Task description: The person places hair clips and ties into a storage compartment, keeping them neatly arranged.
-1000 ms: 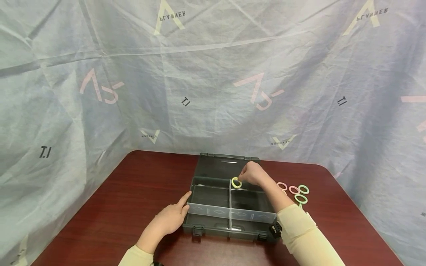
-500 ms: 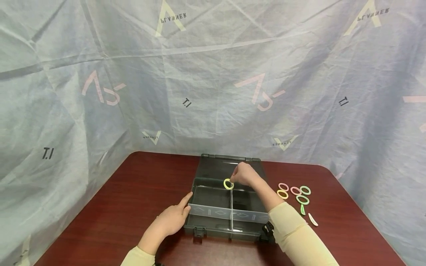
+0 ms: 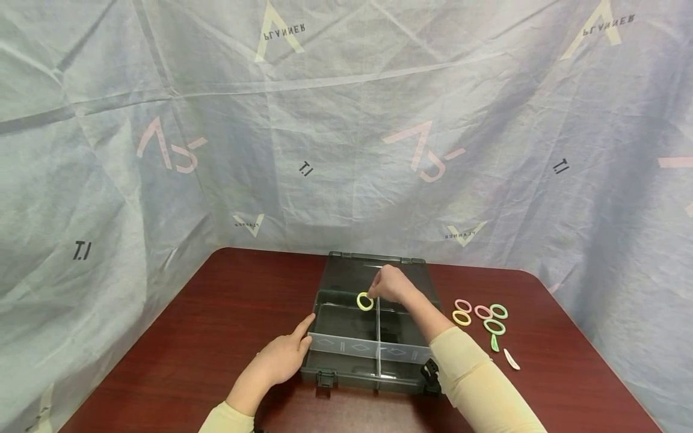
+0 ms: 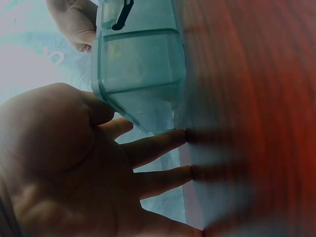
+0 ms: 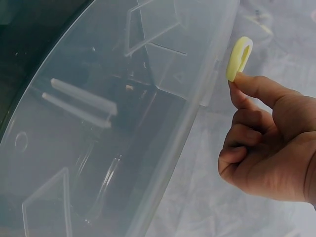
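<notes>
My right hand [image 3: 391, 284] pinches a yellow hair tie [image 3: 358, 302] between thumb and forefinger, its other fingers curled in. The ring hangs above the back left compartment of a dark, see-through storage box [image 3: 341, 380], close to the middle divider. In the right wrist view the same hair tie [image 5: 239, 58] stands up from the fingertips, beside the clear divider wall [image 5: 163, 123]. My left hand [image 3: 281, 358] rests against the box's left side with its fingers extended. The left wrist view has that hand [image 4: 84, 163] with fingers spread, fingertips down at the table and thumb at the box edge.
Right of the box lie two pink hair ties [image 3: 462, 306], a yellow one [image 3: 461, 318] and two green ones [image 3: 495, 327]. Near them are a green hair clip [image 3: 495, 343] and a white one [image 3: 511, 359]. The box lid [image 3: 346, 273] lies back behind it.
The right hand has carried the yellow hair tie leftward, from over the divider to above the back left compartment. The left hand stays at the box's side.
</notes>
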Motion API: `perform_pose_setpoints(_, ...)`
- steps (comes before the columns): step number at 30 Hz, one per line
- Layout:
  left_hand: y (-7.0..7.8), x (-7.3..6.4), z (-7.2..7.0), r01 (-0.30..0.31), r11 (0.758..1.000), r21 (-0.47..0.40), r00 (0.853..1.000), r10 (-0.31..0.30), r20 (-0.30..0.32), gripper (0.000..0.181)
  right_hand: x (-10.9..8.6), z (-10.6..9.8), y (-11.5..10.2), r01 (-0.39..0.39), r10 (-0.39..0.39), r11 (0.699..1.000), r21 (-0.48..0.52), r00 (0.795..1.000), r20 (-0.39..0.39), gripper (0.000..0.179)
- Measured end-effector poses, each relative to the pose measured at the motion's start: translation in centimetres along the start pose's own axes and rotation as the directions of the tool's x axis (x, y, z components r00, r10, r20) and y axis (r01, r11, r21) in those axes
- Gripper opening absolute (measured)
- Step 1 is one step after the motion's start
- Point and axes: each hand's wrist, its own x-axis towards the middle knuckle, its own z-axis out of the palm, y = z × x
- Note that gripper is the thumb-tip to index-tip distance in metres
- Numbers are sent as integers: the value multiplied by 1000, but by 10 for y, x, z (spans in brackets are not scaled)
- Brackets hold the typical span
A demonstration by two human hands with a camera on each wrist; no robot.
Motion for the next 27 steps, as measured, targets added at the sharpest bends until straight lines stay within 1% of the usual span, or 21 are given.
perform_pose_setpoints(8, -4, 3, 1, -3, 999, 32, 1000, 3, 2, 54, 6, 3, -3, -21, 21, 999, -28, 1000, 10, 8)
perform_pose_setpoints(18, -2, 2, 0, -10, 1000, 27, 1000, 10, -1, 54, 9, 8, -7, -37, 38, 998, -46, 999, 6, 9)
perform_pose_setpoints(24, -3, 2, 1, -11, 1000, 13, 1000, 11, 2, 54, 11, 11, -7, -30, 31, 995, -96, 1000, 4, 11)
perform_pose_setpoints(27, -3, 2, 1, -13, 1000, 13, 1000, 13, -1, 54, 12, 12, -7, -14, 17, 991, -133, 1000, 18, 11)
